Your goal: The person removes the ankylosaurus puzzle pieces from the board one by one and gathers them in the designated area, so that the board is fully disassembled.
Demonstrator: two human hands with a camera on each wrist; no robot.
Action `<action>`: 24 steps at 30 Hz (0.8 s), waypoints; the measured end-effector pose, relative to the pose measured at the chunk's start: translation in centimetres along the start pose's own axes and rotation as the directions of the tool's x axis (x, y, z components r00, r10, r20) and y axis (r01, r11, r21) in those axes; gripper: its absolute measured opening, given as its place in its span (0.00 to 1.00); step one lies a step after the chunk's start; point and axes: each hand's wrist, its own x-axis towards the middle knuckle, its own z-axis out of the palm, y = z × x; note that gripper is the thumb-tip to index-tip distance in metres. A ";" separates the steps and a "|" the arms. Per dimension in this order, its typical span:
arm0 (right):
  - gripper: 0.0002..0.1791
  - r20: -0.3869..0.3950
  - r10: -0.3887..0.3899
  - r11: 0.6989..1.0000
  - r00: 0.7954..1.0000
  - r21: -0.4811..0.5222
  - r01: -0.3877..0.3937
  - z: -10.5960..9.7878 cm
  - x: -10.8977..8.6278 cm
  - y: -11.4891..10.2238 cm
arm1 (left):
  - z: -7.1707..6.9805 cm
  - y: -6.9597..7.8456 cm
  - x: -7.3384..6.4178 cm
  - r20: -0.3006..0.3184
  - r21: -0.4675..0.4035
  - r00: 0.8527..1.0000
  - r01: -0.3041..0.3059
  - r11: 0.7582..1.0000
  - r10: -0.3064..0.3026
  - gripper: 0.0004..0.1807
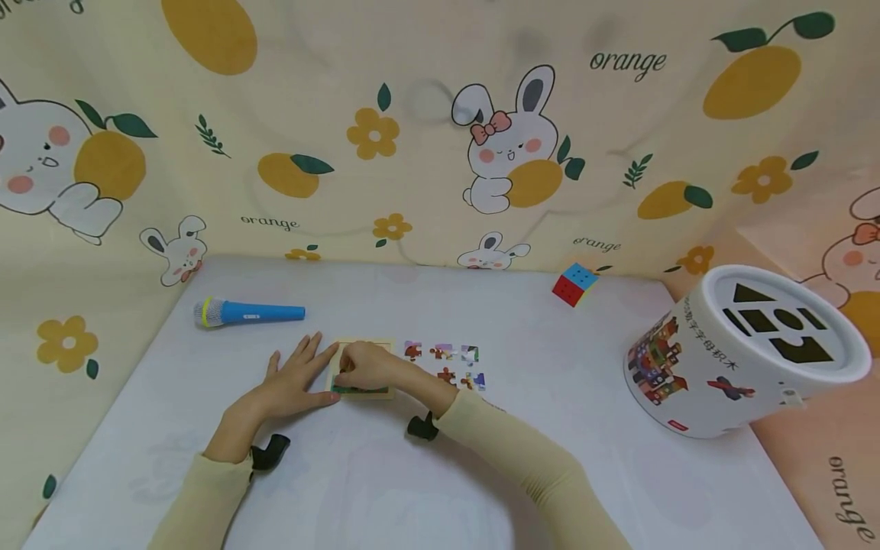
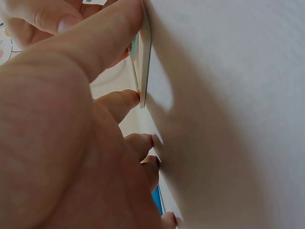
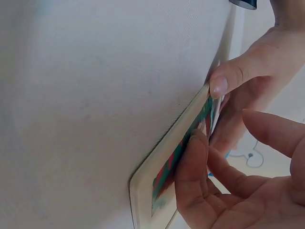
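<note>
Fingers spread, my left hand (image 1: 292,386) lies at the left side of a wooden puzzle frame (image 1: 390,391). Its thumb (image 3: 224,83) touches the frame's near edge, and its index fingertip is against the side. My right hand (image 1: 371,367) is over the frame with bent fingers, one fingertip right at the green and red picture (image 3: 177,157) inside. Whether a piece is pinched there I cannot tell. To the right of the frame lie several loose jigsaw pieces (image 1: 470,353), partly covered by the right forearm.
A blue toy microphone (image 1: 261,312) lies at the back left. Toward the back right sits a small colored cube (image 1: 574,285). A large white bucket (image 1: 701,367) with shape cutouts in its lid stands at the right edge. Patterned cloth (image 1: 426,153) hangs behind the white table (image 1: 344,489).
</note>
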 end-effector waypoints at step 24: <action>0.15 -0.009 -0.030 0.999 1.000 0.038 0.030 0.5 -0.2 0.2 | 0.0 0.1 0.0 -0.001 0.006 1.000 -0.003 1.000 0.003 0.49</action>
